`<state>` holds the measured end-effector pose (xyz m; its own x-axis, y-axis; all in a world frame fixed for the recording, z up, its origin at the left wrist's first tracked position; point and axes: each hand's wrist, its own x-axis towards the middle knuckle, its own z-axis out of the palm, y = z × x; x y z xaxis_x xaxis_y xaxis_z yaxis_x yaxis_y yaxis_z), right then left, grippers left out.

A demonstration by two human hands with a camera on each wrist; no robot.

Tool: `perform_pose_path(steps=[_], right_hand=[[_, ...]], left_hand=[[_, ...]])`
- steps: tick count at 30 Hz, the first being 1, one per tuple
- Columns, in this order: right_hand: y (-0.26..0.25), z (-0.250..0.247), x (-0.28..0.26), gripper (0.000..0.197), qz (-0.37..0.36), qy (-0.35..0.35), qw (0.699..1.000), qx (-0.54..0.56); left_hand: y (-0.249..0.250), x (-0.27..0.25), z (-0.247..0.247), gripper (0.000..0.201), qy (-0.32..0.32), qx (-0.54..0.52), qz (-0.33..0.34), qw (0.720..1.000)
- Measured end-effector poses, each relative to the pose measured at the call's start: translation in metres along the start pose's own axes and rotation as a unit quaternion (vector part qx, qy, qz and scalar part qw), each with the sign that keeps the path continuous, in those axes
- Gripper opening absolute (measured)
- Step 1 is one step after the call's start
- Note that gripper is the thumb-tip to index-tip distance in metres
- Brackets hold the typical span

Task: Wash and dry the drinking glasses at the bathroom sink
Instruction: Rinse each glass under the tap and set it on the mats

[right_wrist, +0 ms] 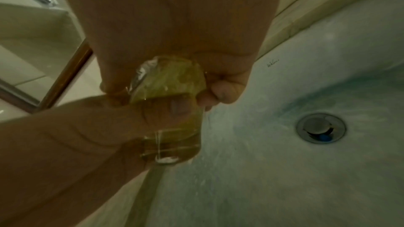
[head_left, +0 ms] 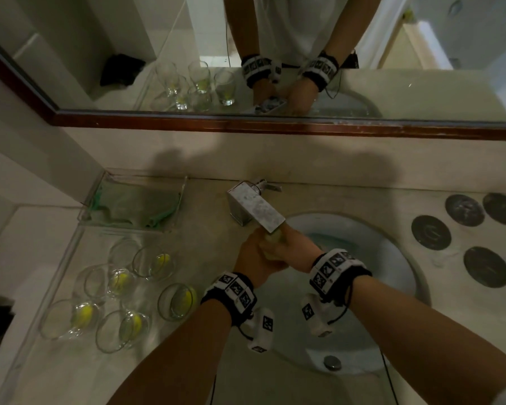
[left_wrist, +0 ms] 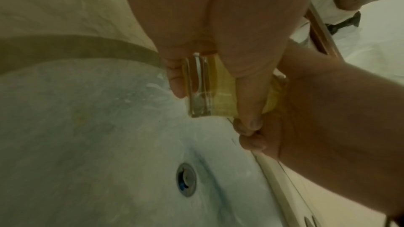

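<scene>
Over the sink (head_left: 403, 276), just below the square metal tap (head_left: 256, 207), both hands meet around one clear drinking glass (head_left: 270, 244). My left hand (head_left: 254, 258) grips the glass (left_wrist: 200, 91) between thumb and fingers. My right hand (head_left: 295, 247) holds a yellow sponge (right_wrist: 172, 78) pressed into the mouth of the glass (right_wrist: 174, 137). The sponge (left_wrist: 225, 92) shows through the glass wall. Water and a little foam drip off the glass into the basin. Several more glasses (head_left: 152, 263) with yellow residue stand on a clear tray (head_left: 56, 276) at the left.
A green cloth (head_left: 135, 203) lies in a glass tray behind the glasses. Dark round coasters (head_left: 431, 232) lie on the counter right of the basin. The drain (head_left: 332, 362) is at the basin's near side. A wood-framed mirror (head_left: 275, 124) runs along the back wall.
</scene>
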<state>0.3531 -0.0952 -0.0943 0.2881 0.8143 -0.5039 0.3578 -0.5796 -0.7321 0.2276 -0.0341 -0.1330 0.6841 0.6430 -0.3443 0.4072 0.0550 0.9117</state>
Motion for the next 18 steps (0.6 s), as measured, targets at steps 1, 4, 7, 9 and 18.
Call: perform_pose_path(steps=[1,4,7,9,18], right_hand=[[-0.002,0.001,-0.001,0.071,0.006,0.016,1.000,0.005],[0.001,0.000,0.000,0.062,-0.014,0.022,1.000,0.017],[0.005,-0.007,-0.001,0.056,-0.052,-0.028,0.998,-0.011],[0.009,-0.008,0.002,0.057,-0.053,-0.071,0.995,-0.049],[0.001,0.004,0.004,0.084,-0.009,-0.020,0.996,-0.085]], left_hand=[[0.002,-0.001,-0.001,0.080,-0.005,-0.006,-0.001,1.000],[0.007,0.000,-0.005,0.080,-0.042,0.020,0.009,0.999],[0.012,0.003,-0.015,0.066,-0.104,0.115,-0.017,0.988],[0.012,0.004,-0.021,0.064,-0.146,0.155,-0.069,0.975],[0.008,0.004,-0.005,0.054,-0.055,0.271,-0.063,0.959]])
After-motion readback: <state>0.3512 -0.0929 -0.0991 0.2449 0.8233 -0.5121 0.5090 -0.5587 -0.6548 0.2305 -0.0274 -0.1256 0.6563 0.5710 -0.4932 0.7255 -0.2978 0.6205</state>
